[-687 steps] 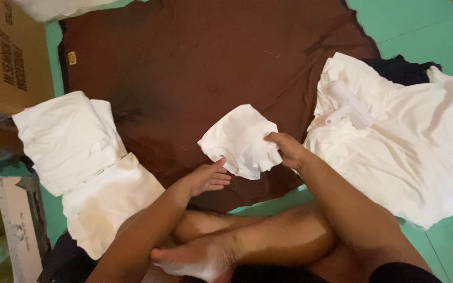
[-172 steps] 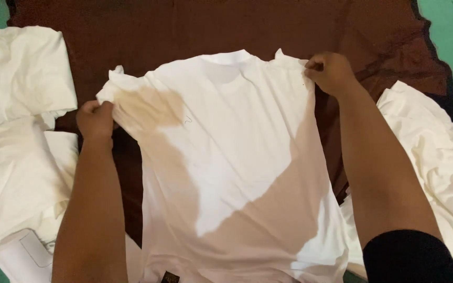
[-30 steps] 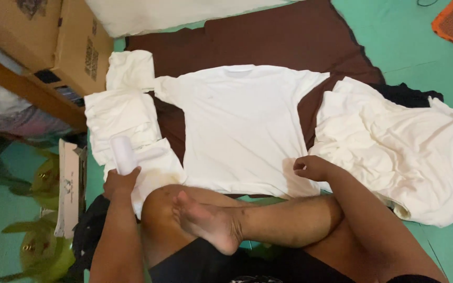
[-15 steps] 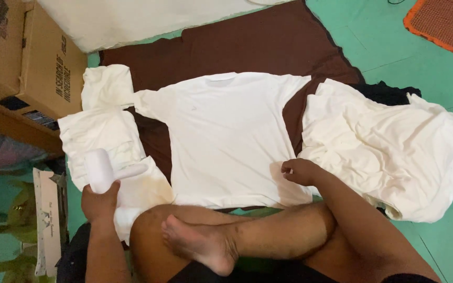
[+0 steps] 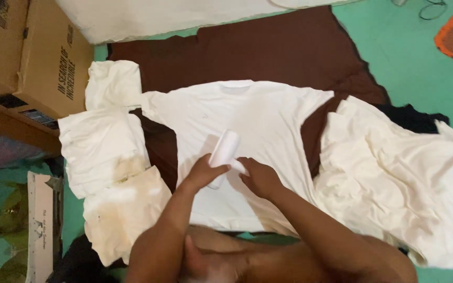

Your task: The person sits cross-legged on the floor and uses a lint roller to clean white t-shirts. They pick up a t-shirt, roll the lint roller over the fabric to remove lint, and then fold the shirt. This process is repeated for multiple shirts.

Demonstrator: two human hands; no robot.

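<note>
A white roller [image 5: 223, 152] stands tilted over the middle of the spread white T-shirt [image 5: 258, 120], gripped at its lower end by the left hand [image 5: 203, 173], whose fingers are wrapped round it. The right hand [image 5: 260, 178], at 3 o'clock of the roller, pinches a white edge at its base. The shirt lies on a brown cloth [image 5: 268, 47]. Folded white shirts [image 5: 103, 152] sit at 9 o'clock, a heap of white garments [image 5: 405, 173] at 3 o'clock, a cardboard box [image 5: 32, 57] at 10 o'clock.
</note>
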